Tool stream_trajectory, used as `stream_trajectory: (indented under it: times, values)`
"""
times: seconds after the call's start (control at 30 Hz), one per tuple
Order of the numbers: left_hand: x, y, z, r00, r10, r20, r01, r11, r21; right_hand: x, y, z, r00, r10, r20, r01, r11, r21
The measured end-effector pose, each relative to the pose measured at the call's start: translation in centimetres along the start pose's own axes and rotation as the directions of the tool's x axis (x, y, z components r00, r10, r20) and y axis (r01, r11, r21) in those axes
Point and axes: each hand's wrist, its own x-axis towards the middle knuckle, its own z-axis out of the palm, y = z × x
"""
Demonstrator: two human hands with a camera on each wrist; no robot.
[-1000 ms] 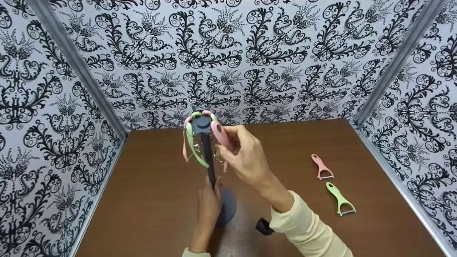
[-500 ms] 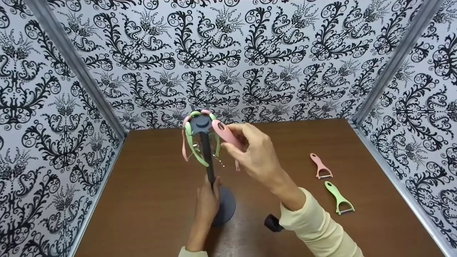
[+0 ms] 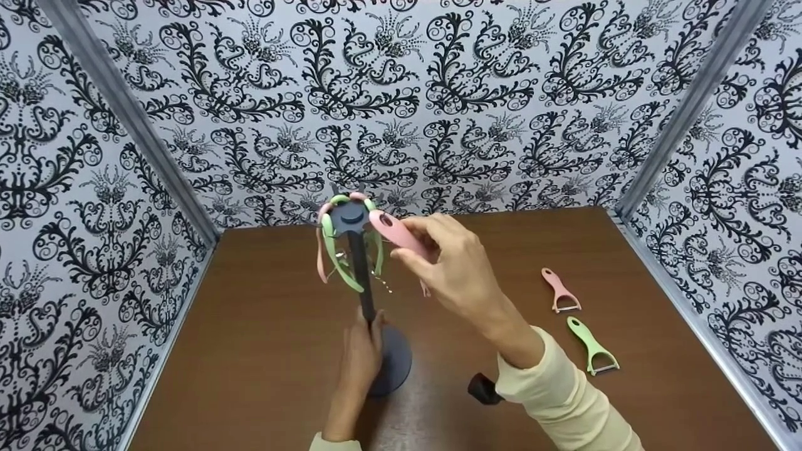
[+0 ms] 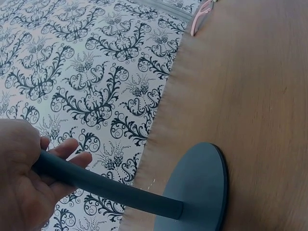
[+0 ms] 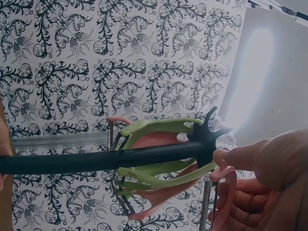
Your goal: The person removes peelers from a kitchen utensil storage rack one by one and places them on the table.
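Observation:
A dark grey stand with a ring of hooks on top has its pole (image 3: 359, 269) in the grip of my left hand (image 3: 362, 357); the left wrist view shows the fingers (image 4: 72, 153) loosely round it. Green and pink peelers hang from the hooks, among them a green peeler (image 3: 337, 257) at the front and a pink peeler (image 3: 320, 254) on the left. My right hand (image 3: 460, 269) pinches another pink peeler (image 3: 401, 235) between thumb and fingers. Its handle slants, with the holed end right at the rim of the stand's top. Its blade (image 5: 206, 207) shows in the right wrist view.
On the right of the brown table (image 3: 263, 363) lie a loose pink peeler (image 3: 561, 291) and, nearer, a green peeler (image 3: 592, 347). The stand's round base (image 3: 391, 363) is on the table. Patterned walls (image 3: 376, 94) enclose the back and sides.
My right hand has moved a little to the right, and the pink peeler's lower end has swung outward, so it slants more. My left hand keeps its grip on the pole.

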Motion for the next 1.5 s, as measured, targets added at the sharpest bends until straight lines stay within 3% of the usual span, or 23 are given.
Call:
stream_trajectory:
  times: [0.23, 0.4, 0.77, 1.2, 1.5]
  values:
    - [0.0, 0.0, 0.0, 1.000, 0.028, -0.010, -0.028, 0.999, 0.015, 0.1, -0.1, -0.3, 1.000, 0.001, -0.007, -0.001, 1.000, 0.005]
    - [0.0, 0.0, 0.0, 1.000, 0.010, 0.007, -0.010, 0.999, 0.033, 0.0, -0.3, -0.5, 1.000, 0.008, -0.010, -0.008, 1.000, 0.011]
    - [0.1, -0.2, 0.0, 0.999, -0.019, 0.044, 0.020, 0.999, -0.039, 0.0, 0.1, -0.6, 0.998, -0.045, -0.049, 0.045, 0.999, -0.002]
    - [0.1, -0.2, -0.2, 1.000, -0.018, -0.007, 0.018, 1.000, -0.006, 0.1, 0.3, -1.7, 0.998, -0.009, -0.057, 0.011, 1.000, 0.018]
    - [0.1, -0.3, -0.2, 0.998, -0.048, 0.030, 0.048, 0.999, -0.009, -0.3, 1.9, -3.3, 0.997, 0.024, -0.070, -0.022, 0.999, 0.036]
